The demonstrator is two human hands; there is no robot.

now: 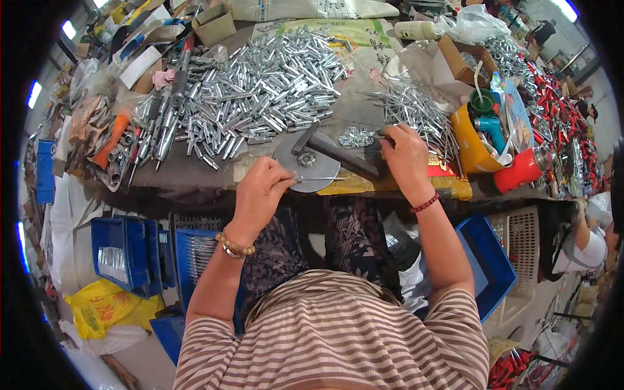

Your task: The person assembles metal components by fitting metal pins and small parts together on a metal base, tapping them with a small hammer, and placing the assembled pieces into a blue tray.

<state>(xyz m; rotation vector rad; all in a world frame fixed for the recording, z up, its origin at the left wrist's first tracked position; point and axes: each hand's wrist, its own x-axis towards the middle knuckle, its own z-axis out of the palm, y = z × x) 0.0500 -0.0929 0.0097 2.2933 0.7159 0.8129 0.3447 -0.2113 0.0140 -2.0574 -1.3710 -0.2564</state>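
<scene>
My left hand [261, 190] pinches the end of a thin metal rod [320, 179], which points right across the front of a round grey metal plate [284, 155]. A hammer [341, 158] lies over that plate, its head at the far left and its handle slanting toward my right hand [408, 161]. The right fingers are closed together beside a small heap of short silver parts [356, 137]; whatever they hold is too small to make out. Behind the right hand is a pile of long thin metal rods [419, 107].
A big heap of silver metal tubes [273, 84] covers the table's far middle. To the right stand a yellow container [469, 140] and a red bottle [520, 170]. Tools, one orange-handled [116, 133], lie left. Blue bins [120, 250] sit below the table edge.
</scene>
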